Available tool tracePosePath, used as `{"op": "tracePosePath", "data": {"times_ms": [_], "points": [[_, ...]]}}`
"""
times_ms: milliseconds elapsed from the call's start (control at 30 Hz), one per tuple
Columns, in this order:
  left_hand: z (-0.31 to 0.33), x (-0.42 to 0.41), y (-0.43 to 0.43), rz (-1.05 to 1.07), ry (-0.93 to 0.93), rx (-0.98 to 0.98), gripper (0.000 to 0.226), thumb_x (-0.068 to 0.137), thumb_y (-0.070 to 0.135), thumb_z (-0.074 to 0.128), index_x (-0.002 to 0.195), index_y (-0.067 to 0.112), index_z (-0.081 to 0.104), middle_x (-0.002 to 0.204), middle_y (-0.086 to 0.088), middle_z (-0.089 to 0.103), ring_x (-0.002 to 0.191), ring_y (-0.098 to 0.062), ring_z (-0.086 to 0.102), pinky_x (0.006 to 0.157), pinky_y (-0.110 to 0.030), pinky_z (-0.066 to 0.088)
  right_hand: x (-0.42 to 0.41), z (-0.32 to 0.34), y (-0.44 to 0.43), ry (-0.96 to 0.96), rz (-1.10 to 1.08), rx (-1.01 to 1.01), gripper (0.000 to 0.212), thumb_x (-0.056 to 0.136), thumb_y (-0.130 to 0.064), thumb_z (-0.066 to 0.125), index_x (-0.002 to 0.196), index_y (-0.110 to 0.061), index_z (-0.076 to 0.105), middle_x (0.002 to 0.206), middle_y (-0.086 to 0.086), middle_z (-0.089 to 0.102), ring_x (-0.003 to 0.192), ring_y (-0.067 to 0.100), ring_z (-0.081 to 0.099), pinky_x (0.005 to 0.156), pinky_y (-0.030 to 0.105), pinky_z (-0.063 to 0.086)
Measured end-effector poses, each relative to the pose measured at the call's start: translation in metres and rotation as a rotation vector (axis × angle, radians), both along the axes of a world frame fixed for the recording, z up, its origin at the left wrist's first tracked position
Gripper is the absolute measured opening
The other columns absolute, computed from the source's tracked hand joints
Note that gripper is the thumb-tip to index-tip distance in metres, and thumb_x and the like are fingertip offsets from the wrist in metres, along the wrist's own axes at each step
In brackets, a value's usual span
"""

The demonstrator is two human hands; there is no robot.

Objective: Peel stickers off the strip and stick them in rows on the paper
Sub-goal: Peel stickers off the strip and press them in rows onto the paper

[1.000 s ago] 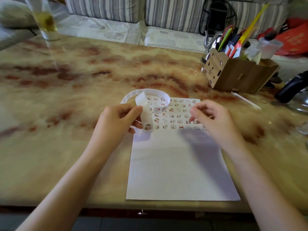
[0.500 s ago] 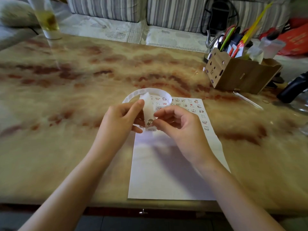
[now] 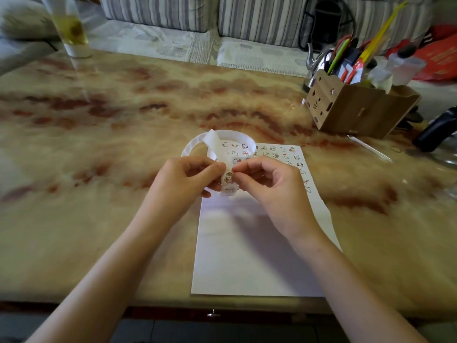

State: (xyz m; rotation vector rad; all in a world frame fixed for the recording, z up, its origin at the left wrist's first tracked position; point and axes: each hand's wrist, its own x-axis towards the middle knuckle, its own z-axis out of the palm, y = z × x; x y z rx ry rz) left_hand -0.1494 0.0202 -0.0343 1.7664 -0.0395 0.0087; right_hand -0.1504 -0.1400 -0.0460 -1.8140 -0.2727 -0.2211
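A white sheet of paper lies on the marble table with rows of small cartoon stickers across its top part. A curled white sticker strip loops above the paper's top left corner. My left hand pinches the strip's free end, which hangs down with a sticker showing on it. My right hand meets it from the right, thumb and forefinger pinched at the strip's edge just above that sticker. The hands hide the lower sticker rows.
A cardboard organiser with pens and scissors stands at the back right, a metal kettle behind it. A glass of yellow drink sits at the back left. A black object lies at the right edge. The table's front edge is close.
My right hand came from the paper's right side over to the strip and now pinches at it. The left hand kept hold of the strip, and a further sticker now shows on its hanging end.
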Motion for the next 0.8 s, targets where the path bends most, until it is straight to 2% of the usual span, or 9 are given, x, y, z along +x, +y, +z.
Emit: {"op": "tracePosePath", "data": {"times_ms": [133, 300, 533, 800], "points": [[-0.0007, 0.0000, 0.0003, 0.003, -0.003, 0.005, 0.016, 0.089, 0.019, 0.063, 0.079, 0.016, 0.074, 0.071, 0.002, 0.074, 0.069, -0.006, 0.070, 0.057, -0.012, 0.049, 0.0010, -0.0004, 0.0014, -0.027, -0.004, -0.053, 0.008, 0.081, -0.007, 0.073, 0.085, -0.013, 0.072, 0.081, -0.005, 0.072, 0.075, 0.007, 0.066, 0.072, 0.015, 0.049], [-0.0016, 0.0005, 0.0004, 0.028, -0.016, 0.030, 0.017, 0.089, 0.019, 0.063, 0.076, 0.017, 0.074, 0.070, 0.002, 0.074, 0.067, -0.005, 0.069, 0.057, -0.013, 0.049, 0.0012, 0.0001, 0.0041, -0.020, 0.002, -0.076, 0.009, 0.081, -0.007, 0.073, 0.082, -0.015, 0.070, 0.078, -0.005, 0.070, 0.072, 0.014, 0.063, 0.067, 0.015, 0.048], [-0.0041, 0.0023, 0.0017, 0.062, -0.010, 0.056, 0.017, 0.088, 0.020, 0.064, 0.076, 0.016, 0.075, 0.071, 0.001, 0.074, 0.070, -0.008, 0.071, 0.061, -0.017, 0.055, 0.0039, 0.0004, 0.0073, 0.023, 0.020, -0.086, 0.010, 0.080, -0.009, 0.074, 0.078, -0.017, 0.068, 0.076, -0.012, 0.066, 0.063, 0.004, 0.052, 0.064, 0.013, 0.044], [-0.0071, 0.0065, 0.0057, 0.116, 0.026, 0.062, 0.017, 0.088, 0.021, 0.064, 0.074, 0.017, 0.074, 0.064, 0.006, 0.072, 0.064, -0.003, 0.068, 0.063, -0.018, 0.055, 0.0030, -0.0011, 0.0092, -0.036, 0.008, -0.180, 0.004, 0.086, -0.014, 0.068, 0.084, -0.015, 0.065, 0.086, -0.008, 0.064, 0.073, 0.006, 0.054, 0.067, 0.014, 0.044]]}}
